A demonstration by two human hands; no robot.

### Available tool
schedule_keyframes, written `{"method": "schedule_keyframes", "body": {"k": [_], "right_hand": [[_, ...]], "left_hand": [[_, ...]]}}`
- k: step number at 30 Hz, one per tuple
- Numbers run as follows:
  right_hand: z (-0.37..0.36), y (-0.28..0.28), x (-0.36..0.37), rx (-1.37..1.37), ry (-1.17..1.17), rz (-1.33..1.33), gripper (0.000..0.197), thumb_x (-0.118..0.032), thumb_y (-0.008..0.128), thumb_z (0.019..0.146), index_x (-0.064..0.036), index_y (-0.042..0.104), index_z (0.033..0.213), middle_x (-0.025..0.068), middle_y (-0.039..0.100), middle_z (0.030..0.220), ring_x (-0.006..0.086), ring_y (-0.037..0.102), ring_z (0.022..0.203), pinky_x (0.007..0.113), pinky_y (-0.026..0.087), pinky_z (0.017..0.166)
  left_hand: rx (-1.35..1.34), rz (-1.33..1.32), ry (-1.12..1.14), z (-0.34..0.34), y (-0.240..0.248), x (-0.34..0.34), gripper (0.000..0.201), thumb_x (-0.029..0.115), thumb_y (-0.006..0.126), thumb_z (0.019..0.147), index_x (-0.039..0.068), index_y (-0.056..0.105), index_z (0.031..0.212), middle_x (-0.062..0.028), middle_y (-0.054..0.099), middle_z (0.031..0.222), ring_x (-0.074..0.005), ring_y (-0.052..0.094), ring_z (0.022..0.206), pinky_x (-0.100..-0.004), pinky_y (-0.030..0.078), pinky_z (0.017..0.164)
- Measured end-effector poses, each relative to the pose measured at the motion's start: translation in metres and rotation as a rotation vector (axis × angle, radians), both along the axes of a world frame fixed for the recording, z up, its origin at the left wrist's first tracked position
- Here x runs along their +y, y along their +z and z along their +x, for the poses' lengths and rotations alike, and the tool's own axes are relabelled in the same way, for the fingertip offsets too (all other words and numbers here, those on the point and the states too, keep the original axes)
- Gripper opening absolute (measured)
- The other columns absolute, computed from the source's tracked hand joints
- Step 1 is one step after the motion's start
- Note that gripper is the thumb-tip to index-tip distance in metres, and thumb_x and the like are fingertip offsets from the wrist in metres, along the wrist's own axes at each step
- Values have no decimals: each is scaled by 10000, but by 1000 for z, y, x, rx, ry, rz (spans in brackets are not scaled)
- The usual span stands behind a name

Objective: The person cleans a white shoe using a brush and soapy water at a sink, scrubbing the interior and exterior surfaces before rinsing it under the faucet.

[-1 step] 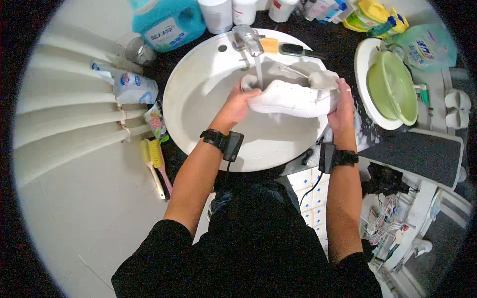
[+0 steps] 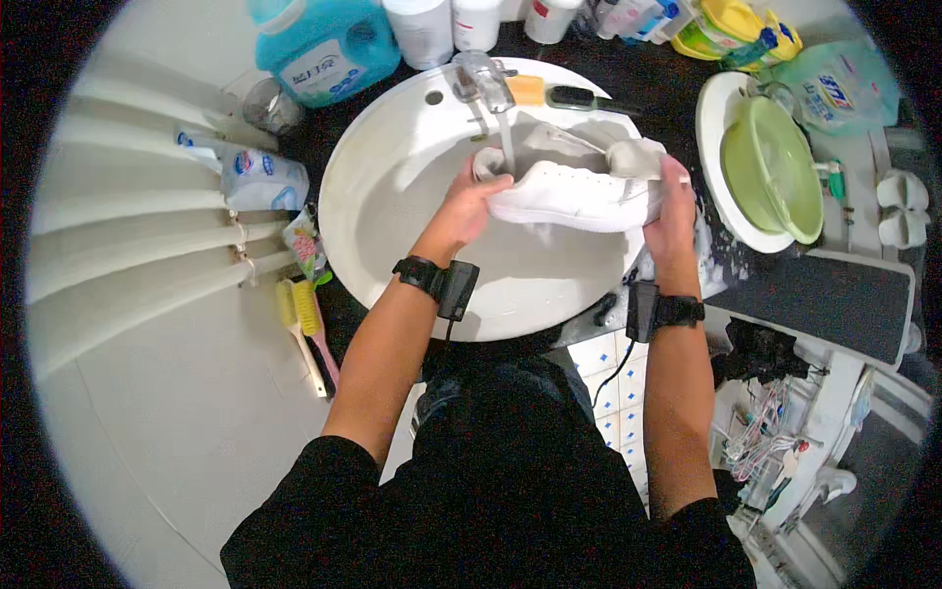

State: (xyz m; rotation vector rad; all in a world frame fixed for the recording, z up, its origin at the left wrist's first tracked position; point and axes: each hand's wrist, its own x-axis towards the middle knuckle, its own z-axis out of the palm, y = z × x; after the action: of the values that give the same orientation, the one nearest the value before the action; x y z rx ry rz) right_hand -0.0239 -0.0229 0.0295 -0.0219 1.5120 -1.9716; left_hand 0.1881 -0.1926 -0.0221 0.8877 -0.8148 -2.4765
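Over the white washbasin (image 2: pixel 383 231) I hold a white lace-up shoe (image 2: pixel 569 196), without laces in its eyelets, lying roughly sideways. My left hand (image 2: pixel 463 208) is closed on the shoe's left end, thumb on top. At the right end my right hand (image 2: pixel 673 211) grips it, the fingers partly hidden behind the shoe. A stream of water runs from the metal faucet (image 2: pixel 483 83) down to the shoe's left end. The shoe's tongue (image 2: pixel 633 159) sticks up near my right hand.
Behind the faucet stand a blue detergent jug (image 2: pixel 329 69) and white tubs (image 2: pixel 420 34). A dark-bristled brush (image 2: pixel 571 97) lies on the basin's back rim. Right of it, a green basin (image 2: pixel 770 167) rests in a white one. Two yellow-bristled brushes (image 2: pixel 307 309) sit at left; suds wet the counter's right.
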Motion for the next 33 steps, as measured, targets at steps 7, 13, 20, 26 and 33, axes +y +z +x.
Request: {"method": "schedule_keyframes", "body": {"k": [7, 13, 20, 26, 33], "right_hand": [[23, 3, 1, 136, -171, -9, 332, -21, 525, 828, -35, 492, 1158, 128, 561, 1097, 236, 564, 1016, 354, 478, 903], [27, 32, 2, 469, -37, 148, 354, 34, 556, 766, -36, 528, 1112, 104, 566, 1097, 192, 548, 1009, 296, 446, 885], [39, 28, 14, 549, -174, 286, 341, 20, 558, 764, -37, 531, 1099, 86, 567, 1097, 196, 546, 1019, 309, 431, 910], [29, 10, 17, 491, -191, 127, 338, 13, 516, 767, -45, 520, 1100, 98, 559, 1072, 197, 545, 991, 317, 436, 897], [41, 24, 16, 519, -175, 156, 282, -43, 586, 755, -49, 545, 1034, 75, 594, 996, 178, 560, 903, 288, 435, 849]], "left_hand": [[-39, -117, 66, -20, -12, -11, 528, -25, 538, 727, 38, 475, 1248, -86, 569, 1032, -195, 559, 911, -307, 462, 828], [-431, -311, -253, -31, -13, -27, 537, 8, 526, 771, 18, 469, 1305, -174, 610, 1071, -278, 652, 854, -358, 585, 628], [-487, -692, -404, -30, -6, -26, 472, -52, 467, 803, 1, 494, 1271, -184, 608, 1088, -298, 662, 840, -384, 611, 648], [-340, -456, -366, -16, -7, -28, 556, -46, 462, 811, 2, 386, 1359, -166, 557, 1202, -282, 613, 1010, -370, 588, 778], [-339, -646, -363, -19, -4, -18, 448, 53, 477, 860, -33, 437, 1297, -218, 590, 1125, -279, 646, 956, -366, 570, 701]]}}
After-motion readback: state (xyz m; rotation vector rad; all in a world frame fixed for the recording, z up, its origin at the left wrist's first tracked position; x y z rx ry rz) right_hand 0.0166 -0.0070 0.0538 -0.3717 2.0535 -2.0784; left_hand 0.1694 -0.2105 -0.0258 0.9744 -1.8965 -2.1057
